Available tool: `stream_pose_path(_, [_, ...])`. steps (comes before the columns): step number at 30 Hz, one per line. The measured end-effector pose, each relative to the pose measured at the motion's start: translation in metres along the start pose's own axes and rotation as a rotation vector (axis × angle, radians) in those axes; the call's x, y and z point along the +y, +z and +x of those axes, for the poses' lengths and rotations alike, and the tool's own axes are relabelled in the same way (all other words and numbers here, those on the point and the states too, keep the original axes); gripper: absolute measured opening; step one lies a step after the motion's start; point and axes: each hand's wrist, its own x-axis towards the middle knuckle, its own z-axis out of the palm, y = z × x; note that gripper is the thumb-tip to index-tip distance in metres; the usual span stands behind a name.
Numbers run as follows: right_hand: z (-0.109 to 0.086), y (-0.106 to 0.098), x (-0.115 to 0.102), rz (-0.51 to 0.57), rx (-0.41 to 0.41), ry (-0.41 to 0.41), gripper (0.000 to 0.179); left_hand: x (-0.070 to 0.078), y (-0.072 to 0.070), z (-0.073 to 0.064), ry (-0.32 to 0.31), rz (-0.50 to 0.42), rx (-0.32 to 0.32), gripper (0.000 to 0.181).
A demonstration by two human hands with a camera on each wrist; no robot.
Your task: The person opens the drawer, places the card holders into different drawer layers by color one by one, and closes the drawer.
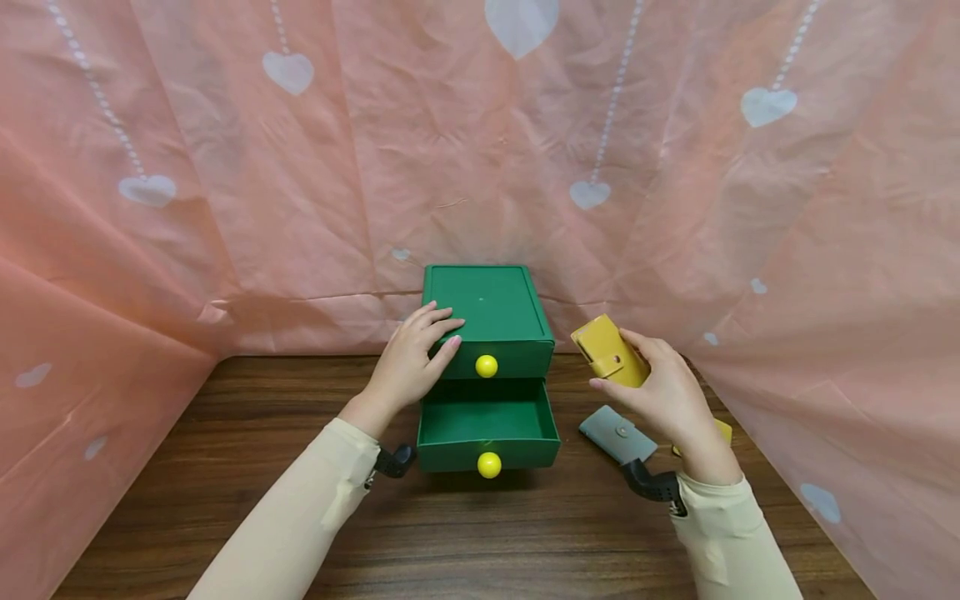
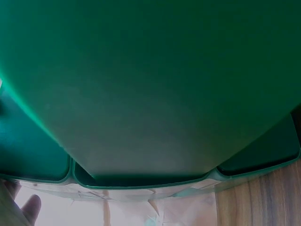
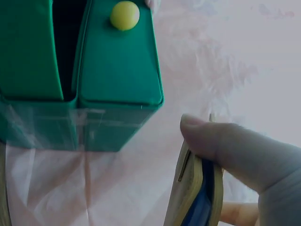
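Observation:
A green two-drawer box (image 1: 487, 302) with yellow round knobs stands at the middle of the table, against the cloth. Its lower drawer (image 1: 487, 454) is pulled out and nothing shows inside; the upper one is closed. My left hand (image 1: 412, 354) rests on the box's top left front corner, fingers spread. To the right of the box, my right hand (image 1: 663, 387) holds a yellow wallet (image 1: 611, 350) with a snap strap above the table, pinched between thumb and fingers. The right wrist view shows the thumb (image 3: 225, 146) on the wallet (image 3: 193, 188) edge-on, with something blue inside.
A grey-blue wallet (image 1: 617, 433) with a snap lies on the table below my right hand. Another yellow item (image 1: 723, 431) is partly hidden behind the right wrist. Pink cloth (image 1: 465, 167) with white hearts hangs around the wooden table (image 1: 480, 542).

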Motion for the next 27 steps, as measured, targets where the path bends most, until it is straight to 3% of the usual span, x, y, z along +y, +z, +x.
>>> stream_pose_path(4, [0.000,0.005,-0.008,0.027,-0.002,-0.022,0.090,-0.001,0.001,0.001,0.001,-0.004,0.004,0.040])
stream_pose_path(10, [0.001,0.013,-0.017,0.050,-0.006,-0.117,0.087,0.000,0.000,0.000,-0.008,-0.001,-0.001,0.040])
stream_pose_path(21, [0.002,0.027,-0.028,0.061,-0.071,-0.277,0.087,0.001,0.001,0.000,0.005,0.007,0.009,0.040])
stream_pose_path(27, [0.003,0.034,-0.034,0.074,-0.117,-0.309,0.087,0.000,0.002,0.001,-0.005,0.008,0.007,0.040])
